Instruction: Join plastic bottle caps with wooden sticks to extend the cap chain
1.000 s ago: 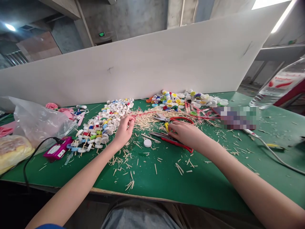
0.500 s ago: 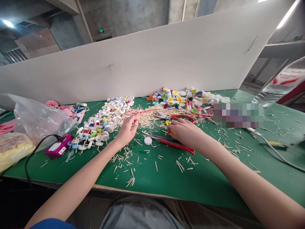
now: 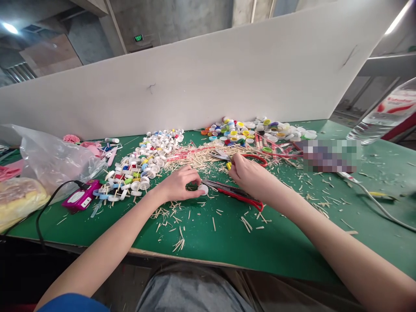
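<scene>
Person at green table (image 3: 208,249), both hands occupied.
Left hand (image 3: 178,184) has thumb and fingers parted at white cap (image 3: 205,189); right hand (image 3: 248,173) closed on yellow item (image 3: 229,166), near scissors (image 3: 221,155).

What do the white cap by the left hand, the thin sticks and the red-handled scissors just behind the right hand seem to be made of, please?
White cap: probably plastic, smooth and evenly coloured.
Thin sticks: wood or bamboo, I can't tell which; pale, straw-coloured and matt.
Scissors: blades likely metal, grey with a sheen; handles perhaps plastic, a solid bright red.
</scene>
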`<act>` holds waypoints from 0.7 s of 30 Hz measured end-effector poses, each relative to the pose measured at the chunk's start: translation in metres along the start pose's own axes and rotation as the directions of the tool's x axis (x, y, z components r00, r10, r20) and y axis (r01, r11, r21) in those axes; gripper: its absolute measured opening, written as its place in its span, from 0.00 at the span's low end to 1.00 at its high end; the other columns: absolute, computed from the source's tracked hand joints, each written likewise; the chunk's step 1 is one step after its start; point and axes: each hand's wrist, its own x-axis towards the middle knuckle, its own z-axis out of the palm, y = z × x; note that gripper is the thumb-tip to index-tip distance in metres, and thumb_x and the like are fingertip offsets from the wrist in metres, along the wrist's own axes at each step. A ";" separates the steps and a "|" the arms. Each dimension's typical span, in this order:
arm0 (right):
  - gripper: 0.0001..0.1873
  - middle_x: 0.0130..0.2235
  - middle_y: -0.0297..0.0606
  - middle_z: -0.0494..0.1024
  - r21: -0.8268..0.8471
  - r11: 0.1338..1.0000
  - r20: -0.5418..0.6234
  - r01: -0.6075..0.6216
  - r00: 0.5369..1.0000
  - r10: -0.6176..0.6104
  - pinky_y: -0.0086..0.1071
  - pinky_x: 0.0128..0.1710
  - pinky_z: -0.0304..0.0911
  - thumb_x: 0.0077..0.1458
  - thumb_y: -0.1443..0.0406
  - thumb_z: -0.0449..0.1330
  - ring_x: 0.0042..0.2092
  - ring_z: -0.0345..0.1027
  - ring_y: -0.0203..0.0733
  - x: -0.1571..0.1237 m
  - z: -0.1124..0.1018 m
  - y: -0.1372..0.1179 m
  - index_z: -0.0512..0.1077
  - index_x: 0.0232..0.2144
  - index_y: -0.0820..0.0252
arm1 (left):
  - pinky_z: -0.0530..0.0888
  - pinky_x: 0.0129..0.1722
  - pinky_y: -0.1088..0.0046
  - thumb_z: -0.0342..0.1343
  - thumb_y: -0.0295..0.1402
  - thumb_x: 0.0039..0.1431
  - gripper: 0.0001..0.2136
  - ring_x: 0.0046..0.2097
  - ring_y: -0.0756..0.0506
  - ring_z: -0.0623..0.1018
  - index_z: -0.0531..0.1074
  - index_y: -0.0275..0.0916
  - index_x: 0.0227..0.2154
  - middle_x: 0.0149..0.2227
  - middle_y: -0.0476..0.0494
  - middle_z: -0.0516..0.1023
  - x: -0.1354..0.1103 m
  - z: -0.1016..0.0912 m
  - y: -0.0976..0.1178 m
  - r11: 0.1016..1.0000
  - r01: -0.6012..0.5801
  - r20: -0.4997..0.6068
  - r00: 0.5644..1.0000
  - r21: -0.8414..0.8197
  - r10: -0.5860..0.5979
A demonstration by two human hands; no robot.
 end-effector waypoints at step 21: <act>0.13 0.36 0.36 0.77 0.215 0.971 0.157 0.106 0.977 -0.142 0.28 0.27 0.54 0.60 0.56 0.51 0.35 0.69 0.39 -0.004 -0.016 -0.017 0.72 0.40 0.51 | 0.65 0.50 0.63 0.51 0.47 0.58 0.15 0.48 0.43 0.66 0.69 0.43 0.42 0.42 0.45 0.73 0.002 0.000 0.009 1.000 0.017 -0.098 0.995 0.001 -0.017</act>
